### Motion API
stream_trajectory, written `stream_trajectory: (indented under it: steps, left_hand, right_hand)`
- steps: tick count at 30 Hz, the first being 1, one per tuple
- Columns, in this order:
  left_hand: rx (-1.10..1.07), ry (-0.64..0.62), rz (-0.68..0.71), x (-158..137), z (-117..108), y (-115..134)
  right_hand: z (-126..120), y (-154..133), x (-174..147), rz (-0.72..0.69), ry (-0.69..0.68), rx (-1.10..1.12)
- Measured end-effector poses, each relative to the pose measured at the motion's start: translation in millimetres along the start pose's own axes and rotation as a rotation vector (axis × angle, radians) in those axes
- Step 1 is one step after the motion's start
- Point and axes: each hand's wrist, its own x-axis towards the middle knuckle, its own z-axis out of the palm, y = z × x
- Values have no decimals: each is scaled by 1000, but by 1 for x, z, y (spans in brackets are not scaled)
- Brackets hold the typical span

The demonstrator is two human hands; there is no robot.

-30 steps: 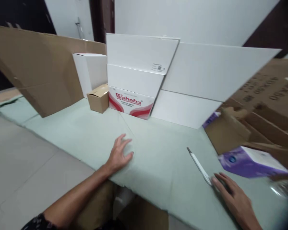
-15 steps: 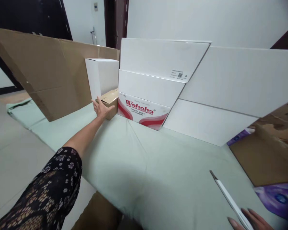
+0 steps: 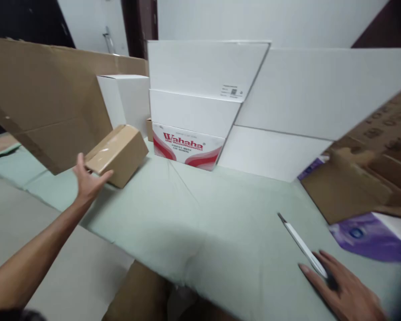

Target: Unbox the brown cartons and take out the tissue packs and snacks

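Observation:
My left hand [image 3: 87, 182] grips the near end of a small brown cardboard box [image 3: 125, 162], thumb on the side facing me and fingers at the far side. Clear tape shines along the box's top, and it sits at an angle over the pale green cloth. At the lower right, my right hand [image 3: 344, 285] holds a slim utility knife [image 3: 302, 245] between thumb and fingers. The knife has a white body and a dark end in my palm, and its blade tip points up and left, away from me.
Behind stand a white box [image 3: 133, 100], a large brown cardboard panel [image 3: 53, 102], a white carton marked Wahaha [image 3: 187, 145] and white panels [image 3: 317, 89]. To the right are an opened brown carton [image 3: 347, 187] and a purple package [image 3: 364, 236]. Pale green cloth [image 3: 200, 209] covers the work surface.
My left hand has drawn the small cardboard box out from beside the white box, toward me and left. More of my right hand shows, with the knife still in it. The view has shifted.

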Motion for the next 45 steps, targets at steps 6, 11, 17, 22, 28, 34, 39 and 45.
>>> stream_trajectory:
  steps: [6,11,17,22,28,34,39,45]
  left_hand:
    - [37,-187,16,-58,-72,-13]
    - [-44,-596,167,-89,-56,28]
    - [-364,-1074,347,-121,14,85]
    - [-617,-1239,216,-146,44,115]
    - [-736,-1061,64,-172,61,135]
    - [-886,-1063,-64,-178,77,134]
    - [-922,-1069,-87,-179,77,135]
    - [-979,-1046,-91,-183,84,134]
  right_hand:
    - [-24,-41,-8,61,-47,56]
    - [-22,-40,-13,35,-20,93]
    - [-22,-37,-15,32,13,132]
    - [-20,-33,-16,33,8,131]
    - [-13,-29,-14,-7,23,51]
    - [-20,-68,3,-12,-15,-140]
    - [-25,-102,25,69,-60,-101]
    - [-58,-105,41,100,-35,68]
